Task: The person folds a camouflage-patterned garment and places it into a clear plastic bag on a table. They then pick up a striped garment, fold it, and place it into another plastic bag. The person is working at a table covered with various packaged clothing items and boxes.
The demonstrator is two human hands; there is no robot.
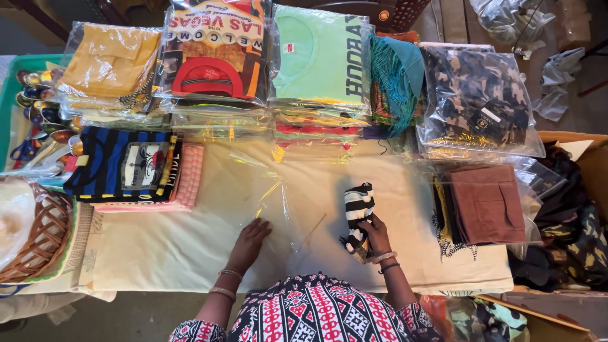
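A big counter [190, 253] with a pale cloth fills the view. Along its far side sit stacks of folded clothes in shiny bags: a yellow one [111, 60], a red and black one [212, 54], a green shirt [320, 57] and a camo one [478, 101]. A striped blue shirt [123, 164] lies on the left side, and a brown shirt [487, 202] lies on the right. A basket [41, 237] sits at the left edge, and a box [579, 209] of dark clothes stands at the right. A clear bag [278, 209] lies flat in the middle of the counter. The left hand [250, 240] rests flat on the clear bag, fingers spread a little, holding nothing. The right hand [375, 233] is just beside the bag, and its fingers are wrapped around a rolled striped cloth [358, 209], black and white. The cloth is long and thin. It stands almost straight up and down in the view, with its top end pointing away to the stacks and its low end near the person.
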